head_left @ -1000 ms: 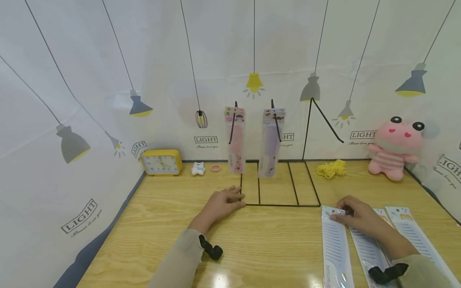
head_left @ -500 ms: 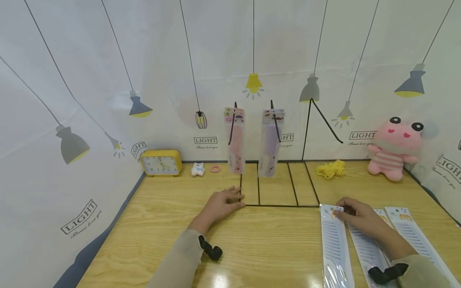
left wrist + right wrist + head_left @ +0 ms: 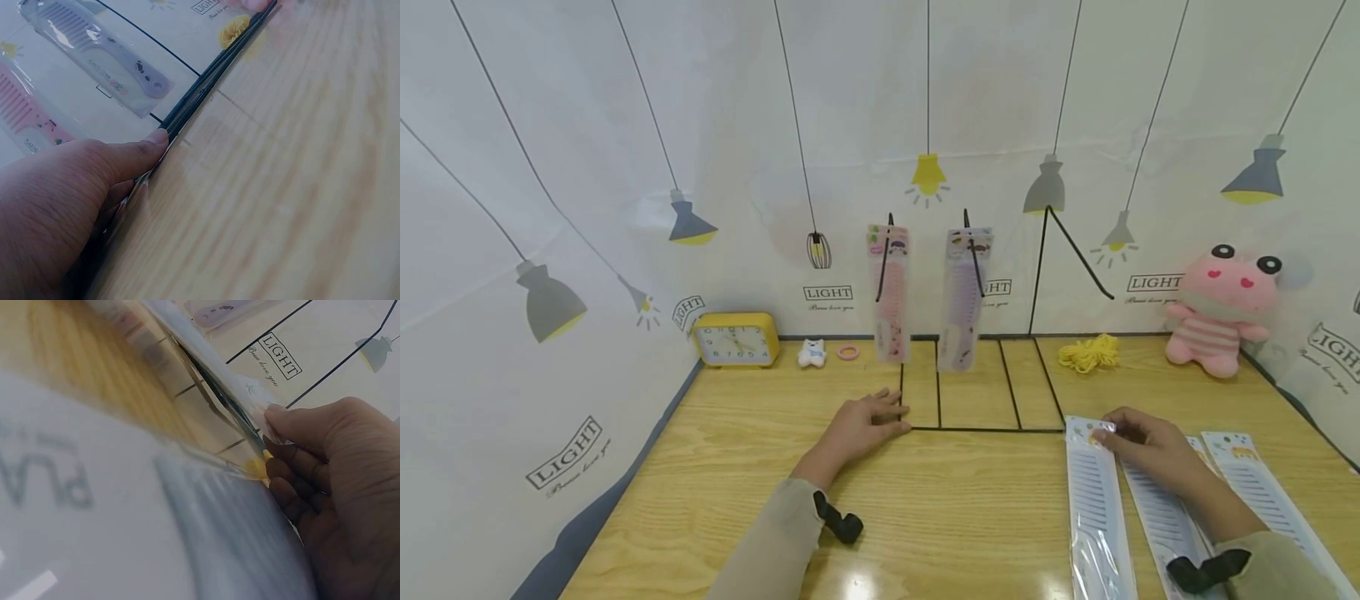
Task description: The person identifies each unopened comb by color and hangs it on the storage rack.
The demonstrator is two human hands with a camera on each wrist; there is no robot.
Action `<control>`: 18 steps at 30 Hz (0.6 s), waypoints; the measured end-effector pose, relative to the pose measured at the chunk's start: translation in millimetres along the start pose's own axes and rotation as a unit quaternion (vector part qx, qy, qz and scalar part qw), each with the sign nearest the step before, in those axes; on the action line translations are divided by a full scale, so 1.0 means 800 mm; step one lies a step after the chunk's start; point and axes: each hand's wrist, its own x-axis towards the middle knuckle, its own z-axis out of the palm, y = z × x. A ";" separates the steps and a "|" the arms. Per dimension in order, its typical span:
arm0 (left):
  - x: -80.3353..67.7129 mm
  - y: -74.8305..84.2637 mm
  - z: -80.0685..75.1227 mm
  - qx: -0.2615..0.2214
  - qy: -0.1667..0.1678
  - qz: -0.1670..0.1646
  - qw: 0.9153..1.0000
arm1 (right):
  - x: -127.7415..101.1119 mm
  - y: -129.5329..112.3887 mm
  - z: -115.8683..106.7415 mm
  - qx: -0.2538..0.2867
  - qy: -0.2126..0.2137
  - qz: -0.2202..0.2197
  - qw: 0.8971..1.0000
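Observation:
My right hand [image 3: 1153, 446] pinches the top corner of a blue comb in clear packaging [image 3: 1093, 500], thumb in front and fingers behind. That corner is raised in the right wrist view. Under and beside the hand lie a second packaged blue comb [image 3: 1165, 508] and a third packaged comb [image 3: 1262, 492]. My left hand [image 3: 865, 429] rests at the front left corner of a black wire rack [image 3: 977, 429], fingers fairly straight, thumb [image 3: 147, 153] against the wire. On the rack's hooks hang a packaged pink comb [image 3: 891, 321] and a packaged purple comb [image 3: 961, 333].
A bare hook [image 3: 1082, 254] stands at the rack's right. Behind on the table are a yellow clock [image 3: 736, 338], a small white figure [image 3: 812, 352], a pink ring [image 3: 847, 352], yellow string [image 3: 1090, 353] and a pink plush toy [image 3: 1221, 312]. A printed wall sheet [image 3: 737, 125] rises behind.
The top of the pinched comb package has risen and moved slightly forward with my right hand's fingers. My left hand has stayed at the rack corner.

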 end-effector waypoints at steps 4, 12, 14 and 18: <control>0.001 -0.001 0.001 0.001 0.000 -0.002 1.000 | 0.000 0.000 -0.002 0.001 0.008 0.011 1.000; 0.001 0.000 0.000 0.011 -0.004 -0.001 1.000 | 0.000 0.002 -0.004 0.022 0.034 0.021 0.999; 0.001 0.001 0.000 0.009 -0.005 -0.004 1.000 | -0.001 -0.001 -0.006 0.050 0.039 0.040 0.997; 0.000 0.001 0.000 0.005 -0.005 -0.006 1.000 | 0.000 -0.010 -0.014 0.133 0.059 0.065 0.987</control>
